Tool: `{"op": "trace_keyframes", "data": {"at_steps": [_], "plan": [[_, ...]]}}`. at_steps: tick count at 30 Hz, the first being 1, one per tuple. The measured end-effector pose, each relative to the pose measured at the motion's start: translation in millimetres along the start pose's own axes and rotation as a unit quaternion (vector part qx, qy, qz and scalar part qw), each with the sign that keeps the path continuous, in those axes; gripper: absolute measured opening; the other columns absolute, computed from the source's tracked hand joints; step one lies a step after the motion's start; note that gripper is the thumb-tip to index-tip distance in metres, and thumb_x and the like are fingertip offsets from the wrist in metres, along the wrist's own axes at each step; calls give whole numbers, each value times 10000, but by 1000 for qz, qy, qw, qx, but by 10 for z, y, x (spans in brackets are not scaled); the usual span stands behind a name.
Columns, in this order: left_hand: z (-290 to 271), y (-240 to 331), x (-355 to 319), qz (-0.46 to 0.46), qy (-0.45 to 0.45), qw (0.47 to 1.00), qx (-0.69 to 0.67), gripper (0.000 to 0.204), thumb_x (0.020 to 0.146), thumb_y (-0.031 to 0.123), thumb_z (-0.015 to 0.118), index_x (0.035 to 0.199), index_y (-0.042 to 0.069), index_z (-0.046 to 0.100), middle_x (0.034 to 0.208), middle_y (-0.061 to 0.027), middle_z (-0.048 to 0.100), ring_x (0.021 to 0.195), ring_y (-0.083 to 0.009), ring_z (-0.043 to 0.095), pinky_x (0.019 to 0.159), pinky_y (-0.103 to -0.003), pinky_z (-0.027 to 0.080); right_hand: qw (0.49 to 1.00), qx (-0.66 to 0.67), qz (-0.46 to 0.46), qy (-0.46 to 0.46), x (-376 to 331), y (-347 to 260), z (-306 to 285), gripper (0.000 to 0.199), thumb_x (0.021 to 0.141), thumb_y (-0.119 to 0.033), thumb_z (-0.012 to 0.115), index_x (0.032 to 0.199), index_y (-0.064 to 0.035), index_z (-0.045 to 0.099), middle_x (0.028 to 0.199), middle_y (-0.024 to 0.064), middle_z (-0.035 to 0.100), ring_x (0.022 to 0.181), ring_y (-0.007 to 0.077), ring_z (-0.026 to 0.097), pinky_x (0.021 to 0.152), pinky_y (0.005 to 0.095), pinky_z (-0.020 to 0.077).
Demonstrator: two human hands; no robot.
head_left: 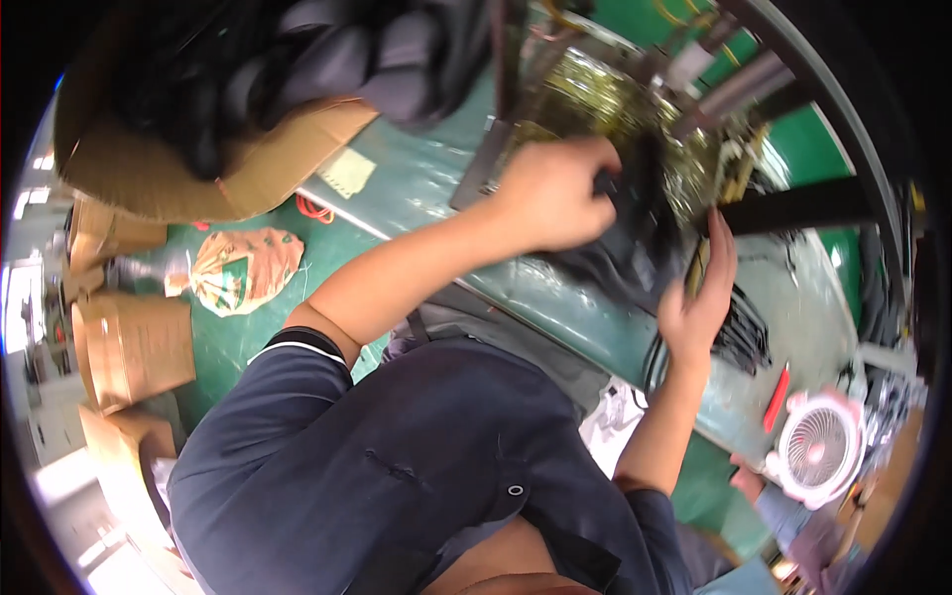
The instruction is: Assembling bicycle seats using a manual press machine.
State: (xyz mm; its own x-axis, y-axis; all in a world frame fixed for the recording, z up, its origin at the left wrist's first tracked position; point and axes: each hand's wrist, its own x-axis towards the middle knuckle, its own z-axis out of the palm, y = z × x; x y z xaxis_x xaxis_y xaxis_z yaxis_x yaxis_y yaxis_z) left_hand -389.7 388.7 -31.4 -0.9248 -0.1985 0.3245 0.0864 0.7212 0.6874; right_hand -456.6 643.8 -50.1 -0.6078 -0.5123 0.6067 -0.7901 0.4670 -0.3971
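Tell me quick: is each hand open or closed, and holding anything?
Left hand: closed around something black, too blurred to identify.
Right hand: open, beside dark material; contact unclear.

The left fisheye camera is looking steeply down from the person's head, over the dark shirt, facing the nearby green workbench.

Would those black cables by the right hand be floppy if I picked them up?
The black cables would probably droop, since they look thin and lie in curves. Some strands might slide apart when lifted, because several lie loosely side by side.
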Motion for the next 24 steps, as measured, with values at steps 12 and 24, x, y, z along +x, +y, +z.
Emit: {"op": "trace_keyframes", "data": {"at_steps": [12,24], "plan": [[-1012,-753,-159,22,276,961,9,264,967,150,806,1200,30,774,1148,-107,768,1031,-204,741,928,-346,585,872,262,349,221,-755,324,-456,386,989,-133,754,1265,84,594,980,152,714,771,286,751,775,401,626],[-1460,-1683,565,-8,203,829,522,609,968,599,733,1288,81,760,1287,-171,762,1282,-394,652,1074,-515,512,951,-190,238,-56,-385,1354,-1305,523,870,-15,618,1389,-6,683,1325,235,719,1147,397,733,1024,464,572]]}}
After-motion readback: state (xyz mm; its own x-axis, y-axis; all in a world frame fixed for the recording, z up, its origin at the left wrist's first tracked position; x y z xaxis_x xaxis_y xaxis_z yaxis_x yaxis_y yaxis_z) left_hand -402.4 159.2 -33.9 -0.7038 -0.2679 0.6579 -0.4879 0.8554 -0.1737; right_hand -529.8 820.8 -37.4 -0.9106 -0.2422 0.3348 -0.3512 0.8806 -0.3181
